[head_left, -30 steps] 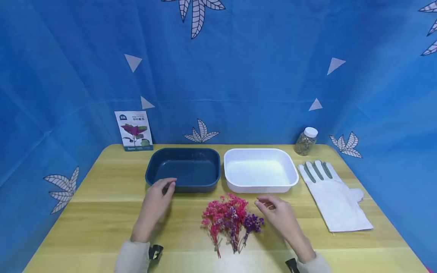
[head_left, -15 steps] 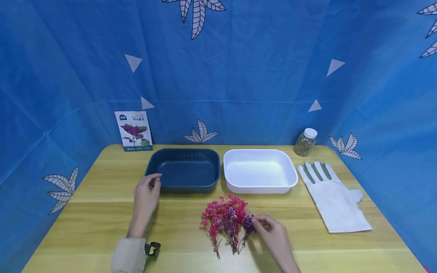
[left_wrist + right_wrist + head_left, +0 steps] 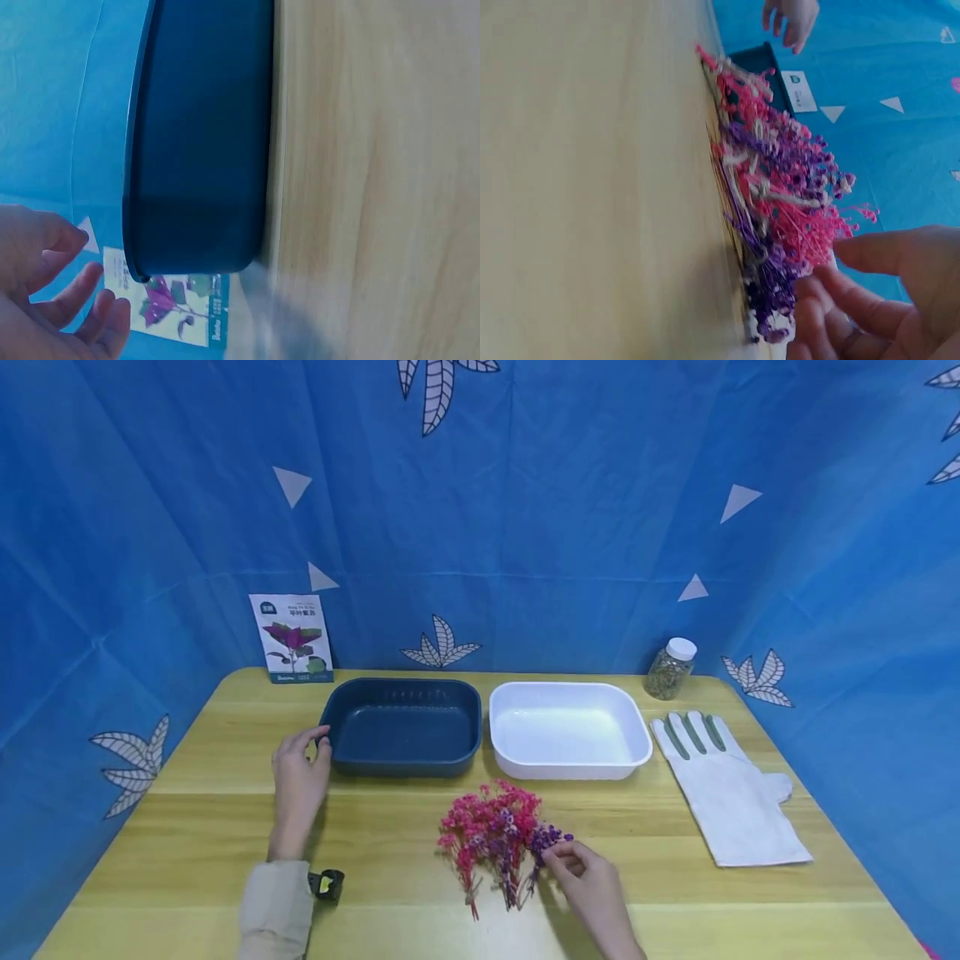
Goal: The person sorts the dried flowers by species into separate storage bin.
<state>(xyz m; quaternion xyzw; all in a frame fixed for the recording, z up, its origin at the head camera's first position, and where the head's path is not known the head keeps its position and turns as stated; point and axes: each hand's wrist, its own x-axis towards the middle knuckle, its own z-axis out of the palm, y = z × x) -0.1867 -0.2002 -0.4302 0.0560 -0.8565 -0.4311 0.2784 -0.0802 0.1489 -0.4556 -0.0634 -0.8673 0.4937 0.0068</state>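
Note:
My left hand (image 3: pixel 300 777) is beside the left end of a dark blue plastic tray (image 3: pixel 467 745), fingers loosely bent around nothing. The left wrist view shows those fingers (image 3: pixel 82 292) apart from the tray's wall (image 3: pixel 199 150). At the right side of the dried flowers, my right hand (image 3: pixel 592 885) reaches to a small purple bunch (image 3: pixel 545 839). Its thumb and fingers (image 3: pixel 866 300) are spread at the purple heads (image 3: pixel 776 289), not closed round them. Pink bunches (image 3: pixel 472 827) lie just left, with a purple-and-white one (image 3: pixel 504 835) among them, stems toward me.
A white tray (image 3: pixel 570 772) stands right of the blue one. Behind them, a seed packet (image 3: pixel 292 639) leans at the back left and a white-lidded jar (image 3: pixel 670 672) stands at the back right. White work gloves (image 3: pixel 738 810) lie on the wooden table (image 3: pixel 390 893). Blue cloth (image 3: pixel 600 527) hangs around.
My left hand has moved left from the blue tray's front edge to its left end. My right hand has come left and toward me, up to the purple bunch.

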